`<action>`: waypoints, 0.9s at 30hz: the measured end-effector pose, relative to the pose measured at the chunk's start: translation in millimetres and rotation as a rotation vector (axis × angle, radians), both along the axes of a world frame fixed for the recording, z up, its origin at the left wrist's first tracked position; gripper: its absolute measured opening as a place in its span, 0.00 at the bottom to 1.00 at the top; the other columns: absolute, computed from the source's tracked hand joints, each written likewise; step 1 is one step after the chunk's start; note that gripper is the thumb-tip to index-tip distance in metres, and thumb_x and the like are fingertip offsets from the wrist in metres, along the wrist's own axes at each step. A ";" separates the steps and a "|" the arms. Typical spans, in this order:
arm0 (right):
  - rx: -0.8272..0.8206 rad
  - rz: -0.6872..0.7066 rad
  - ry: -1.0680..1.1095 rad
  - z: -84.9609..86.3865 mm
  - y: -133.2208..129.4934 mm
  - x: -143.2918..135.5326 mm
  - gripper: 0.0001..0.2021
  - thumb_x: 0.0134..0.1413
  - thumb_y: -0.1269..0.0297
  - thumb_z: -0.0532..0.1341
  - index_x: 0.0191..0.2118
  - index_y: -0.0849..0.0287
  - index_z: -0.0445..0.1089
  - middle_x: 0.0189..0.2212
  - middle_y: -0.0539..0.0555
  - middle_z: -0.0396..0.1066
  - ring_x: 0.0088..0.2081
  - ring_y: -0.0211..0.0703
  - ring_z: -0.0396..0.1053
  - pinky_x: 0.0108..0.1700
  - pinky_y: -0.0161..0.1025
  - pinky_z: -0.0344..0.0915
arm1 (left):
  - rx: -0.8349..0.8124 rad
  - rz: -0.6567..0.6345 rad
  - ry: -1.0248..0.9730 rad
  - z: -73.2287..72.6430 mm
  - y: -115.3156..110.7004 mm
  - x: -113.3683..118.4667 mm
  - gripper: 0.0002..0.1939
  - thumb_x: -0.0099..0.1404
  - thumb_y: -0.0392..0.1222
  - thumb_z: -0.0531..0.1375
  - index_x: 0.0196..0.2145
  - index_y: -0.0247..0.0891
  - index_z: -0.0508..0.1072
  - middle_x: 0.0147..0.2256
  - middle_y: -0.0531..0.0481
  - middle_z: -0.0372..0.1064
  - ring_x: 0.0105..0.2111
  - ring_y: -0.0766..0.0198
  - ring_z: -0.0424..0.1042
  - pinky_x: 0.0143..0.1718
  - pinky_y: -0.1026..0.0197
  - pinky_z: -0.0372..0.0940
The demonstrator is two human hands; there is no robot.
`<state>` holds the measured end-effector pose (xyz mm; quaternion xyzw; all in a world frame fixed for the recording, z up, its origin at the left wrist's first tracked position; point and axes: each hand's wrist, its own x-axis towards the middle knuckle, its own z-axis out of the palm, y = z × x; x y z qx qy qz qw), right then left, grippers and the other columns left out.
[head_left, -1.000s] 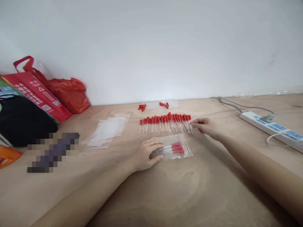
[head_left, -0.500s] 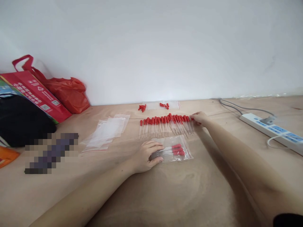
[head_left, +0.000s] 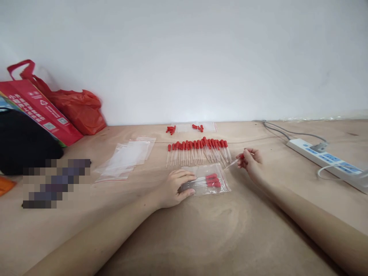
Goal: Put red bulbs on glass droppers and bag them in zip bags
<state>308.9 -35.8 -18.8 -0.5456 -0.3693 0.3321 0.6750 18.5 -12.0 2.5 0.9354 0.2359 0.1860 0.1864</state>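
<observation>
My left hand (head_left: 178,188) rests on the left end of a clear zip-lock bag (head_left: 224,187), its thumb and fingers on either side, holding it against the table. Inside the bag lie several glass droppers (head_left: 213,181) with red rubber bulbs pointing right. To the right of the bag, my right hand (head_left: 250,164) pinches a single dropper (head_left: 231,164) by its red bulb; the clear tube slants down left towards the bag's upper right corner. Behind the bag stretches a row of red-bulbed droppers (head_left: 198,145) lying side by side, tips towards me.
Flat empty zip-lock bags (head_left: 126,157) overlap at left. Loose red bulbs (head_left: 171,130) and another clear bag (head_left: 185,128) lie near the wall. A white power strip (head_left: 324,159) with cables sits at right. Red bags (head_left: 77,111) and a black bag (head_left: 25,145) stand far left.
My right hand has picked up the dropper from the right end of the row and brought it nearer, tube slanting towards the bag. My left hand stays on the bag.
</observation>
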 end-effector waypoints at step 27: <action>-0.306 0.449 -0.233 8.3 -12.5 -46.1 0.12 0.37 0.56 0.64 0.26 0.59 0.67 0.12 0.45 0.63 0.11 0.30 0.55 0.12 0.29 0.50 | -0.024 0.060 0.014 3.0 -3.3 0.0 0.21 0.59 0.45 0.56 0.50 0.39 0.62 0.47 0.45 0.65 0.49 0.56 0.62 0.51 0.50 0.56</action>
